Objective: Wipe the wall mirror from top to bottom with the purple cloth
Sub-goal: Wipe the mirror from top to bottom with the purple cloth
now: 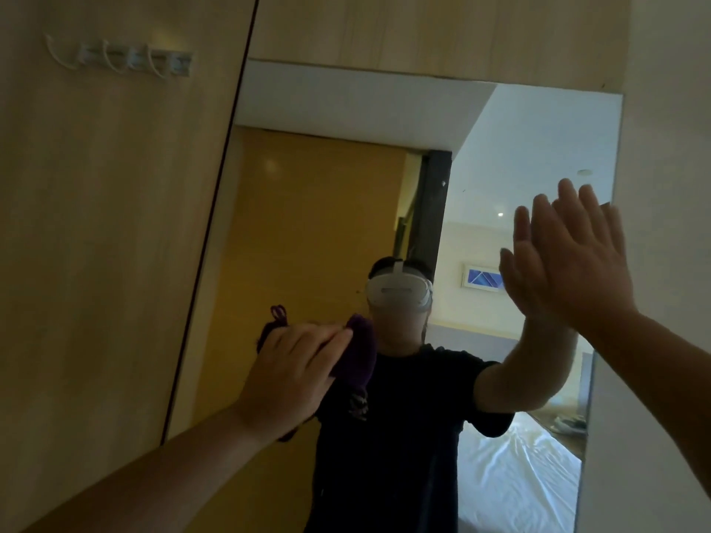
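Purple and fuzzy, the purple cloth (356, 353) is bunched under my left hand (296, 373), dark in this dim light, with a loose loop of thread poking up above my knuckles and a lighter patterned scrap hanging below its lower edge. My left hand lies on top of it, fingers laid flat over the wad and pressing it against the wall mirror (346, 194) — the cloth shows mainly past my fingertips and a little behind the hand. It sits toward the mirror's left edge, about halfway down the visible glass and well below the top edge.

My right hand (577, 263) is spread open, fingers up and close together, palm flat on the glass beside the mirror's right edge and higher than the left. It holds nothing and stays well apart from the cloth. Its reflection meets it at the glass.

Between the two hands the mirror shows my reflection in a dark shirt with a white headset (398, 292), and behind that a yellow door, a framed picture and a bed with white sheets toward the lower right corner.

Left of the mirror stands a wooden panel (96, 225) with a row of white hooks (119, 59) near its top — they carry nothing.
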